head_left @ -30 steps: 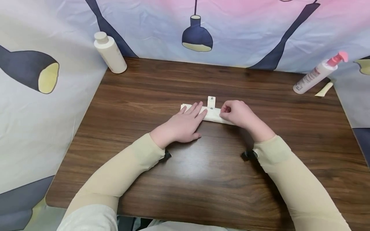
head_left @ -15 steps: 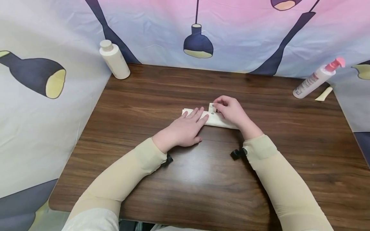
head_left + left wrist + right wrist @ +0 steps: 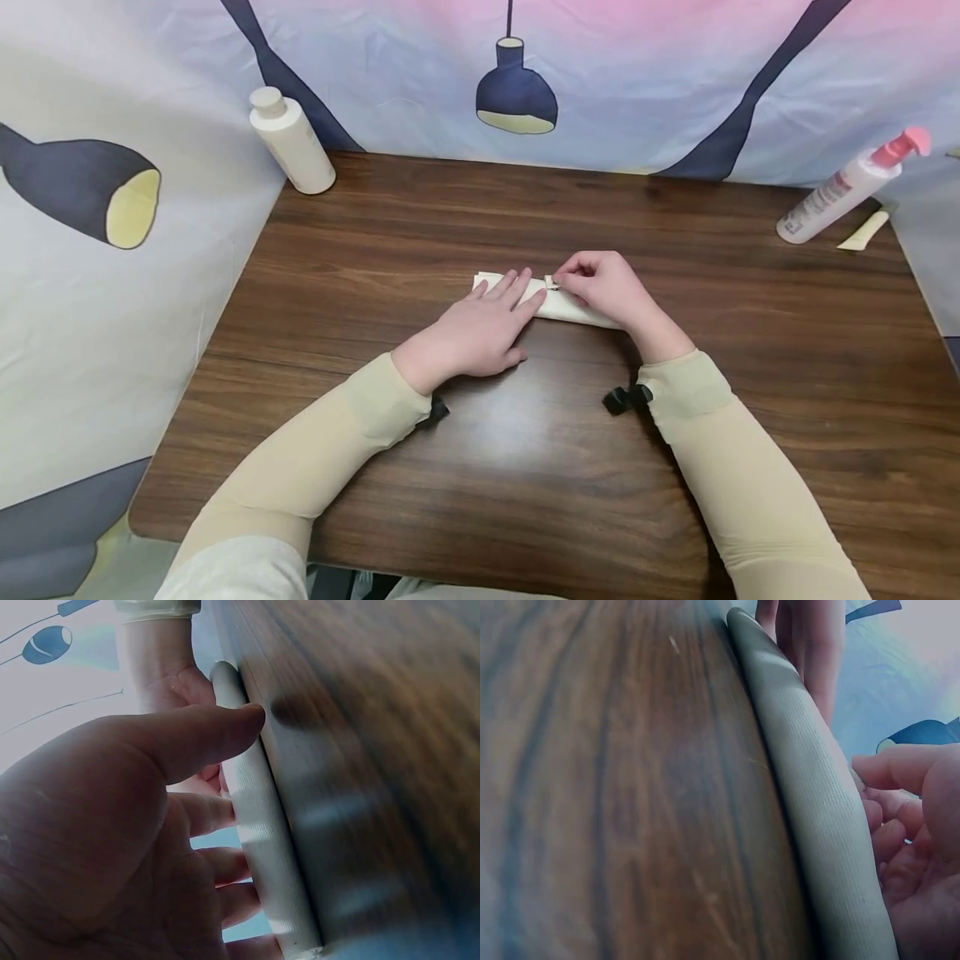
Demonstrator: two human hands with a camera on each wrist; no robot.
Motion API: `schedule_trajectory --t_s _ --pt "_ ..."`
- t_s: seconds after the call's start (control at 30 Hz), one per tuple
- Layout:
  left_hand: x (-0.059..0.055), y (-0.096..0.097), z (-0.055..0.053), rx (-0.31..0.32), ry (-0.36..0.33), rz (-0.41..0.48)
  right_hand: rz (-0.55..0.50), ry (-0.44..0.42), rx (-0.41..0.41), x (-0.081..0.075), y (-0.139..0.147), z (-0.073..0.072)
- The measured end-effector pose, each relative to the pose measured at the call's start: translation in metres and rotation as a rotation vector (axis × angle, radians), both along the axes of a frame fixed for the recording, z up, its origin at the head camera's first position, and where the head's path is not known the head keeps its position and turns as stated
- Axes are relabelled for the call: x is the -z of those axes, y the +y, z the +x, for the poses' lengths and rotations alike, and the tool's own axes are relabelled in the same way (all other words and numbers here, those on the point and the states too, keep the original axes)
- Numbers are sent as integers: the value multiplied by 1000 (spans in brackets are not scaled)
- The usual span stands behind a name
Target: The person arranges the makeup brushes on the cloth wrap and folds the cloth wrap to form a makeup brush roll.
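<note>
A cream, finely ribbed roll of soft material [image 3: 573, 312] lies lengthwise on the brown wooden table. My left hand [image 3: 478, 335] rests over its left half with fingers spread and straight, and the thumb stays off to the near side. At the roll's far edge, my right hand [image 3: 609, 290] pinches a short snap strap [image 3: 550, 283] between thumb and index finger, folding it over toward the roll. The right wrist view shows the plump roll [image 3: 817, 780] with the right thumb and curled fingers just behind it. Seen from the left wrist, the left fingertips lie against the roll [image 3: 259, 810].
A white capped bottle [image 3: 292, 142] stands at the table's back left corner. At the back right are a pump bottle with a pink top [image 3: 840, 187] and a small cream tube [image 3: 864, 231]. A printed cloth [image 3: 420, 83] hangs behind the table.
My right hand has gone left from the roll's right part to the snap strap, taken hold of it and bent it toward the roll. The left hand has stayed on the roll.
</note>
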State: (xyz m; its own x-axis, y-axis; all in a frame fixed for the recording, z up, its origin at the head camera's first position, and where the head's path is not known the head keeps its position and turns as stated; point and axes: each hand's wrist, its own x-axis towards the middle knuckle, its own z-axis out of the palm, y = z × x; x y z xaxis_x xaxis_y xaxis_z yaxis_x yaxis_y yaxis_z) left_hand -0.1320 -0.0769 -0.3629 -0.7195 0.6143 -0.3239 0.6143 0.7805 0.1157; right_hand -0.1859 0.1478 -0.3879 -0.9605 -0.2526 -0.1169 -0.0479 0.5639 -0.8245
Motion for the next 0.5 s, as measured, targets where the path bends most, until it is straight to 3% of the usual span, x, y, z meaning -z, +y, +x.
schedule_trajectory --t_s 0.5 --pt "1 -1 1 -6 6 0 145 92 18 -2 -9 1"
